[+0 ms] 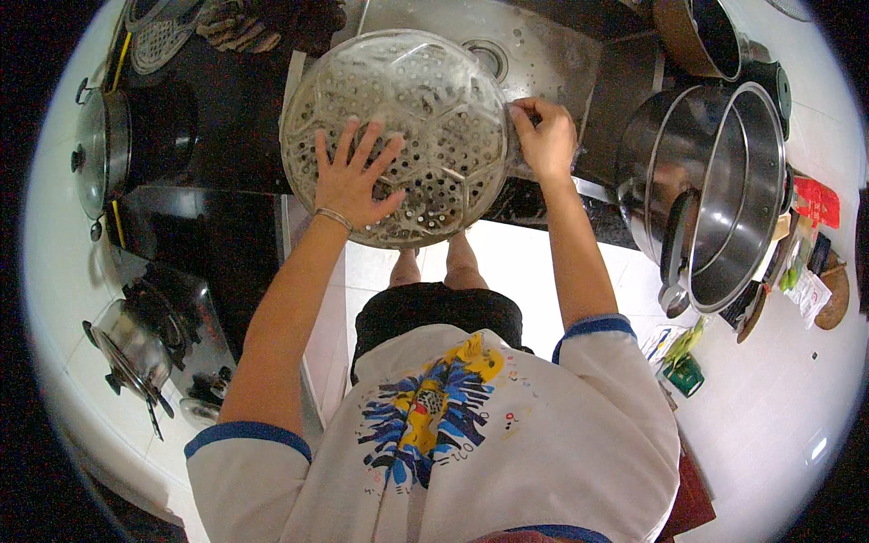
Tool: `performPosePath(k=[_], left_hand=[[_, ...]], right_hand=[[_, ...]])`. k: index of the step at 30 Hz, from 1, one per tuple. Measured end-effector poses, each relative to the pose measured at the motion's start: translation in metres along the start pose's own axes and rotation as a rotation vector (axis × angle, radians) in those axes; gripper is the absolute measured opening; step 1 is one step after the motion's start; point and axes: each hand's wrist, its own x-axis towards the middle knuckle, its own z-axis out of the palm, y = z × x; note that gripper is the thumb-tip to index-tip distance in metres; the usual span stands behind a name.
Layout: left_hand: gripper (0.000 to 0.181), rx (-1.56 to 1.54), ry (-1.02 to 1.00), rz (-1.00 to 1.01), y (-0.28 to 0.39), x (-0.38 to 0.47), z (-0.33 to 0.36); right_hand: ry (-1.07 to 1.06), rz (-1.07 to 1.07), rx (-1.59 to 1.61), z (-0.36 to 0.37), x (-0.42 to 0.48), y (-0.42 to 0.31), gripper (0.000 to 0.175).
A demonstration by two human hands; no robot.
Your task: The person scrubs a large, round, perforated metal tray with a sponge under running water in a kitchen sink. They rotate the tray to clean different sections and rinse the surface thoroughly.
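A round perforated metal steamer plate (434, 81) is tilted over the front edge of a stainless steel sink (550, 51). Its surface is domed, with raised ridges between groups of holes and dull, dark patches. My left hand (353, 173) lies flat on the plate's lower left, fingers spread, with a thin bracelet at the wrist. At the plate's right rim, my right hand (546, 139) has its thumb and index fingertips pinched together on the edge. Part of the sink drain (489, 60) shows behind the plate.
A large stainless steel pot (740, 203) stands right of the sink, with another pot (699, 41) beyond it. On the left are a dark pot with a glass lid (102, 156) and a pan (136, 339) on a stove. A cloth (237, 30) lies at the upper left.
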Motion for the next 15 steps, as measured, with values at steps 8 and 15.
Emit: performPosePath(k=[8,15], left_hand=[[0.082,-0.011,0.011,-0.003,0.000,-0.001,0.003],[0.081,-0.025,-0.002,0.007,0.000,0.003,-0.002]], right_hand=[[0.030,0.001,-0.119,0.004,-0.003,-0.010,0.017],[-0.069,0.032,-0.175,0.015,0.030,-0.011,0.018]])
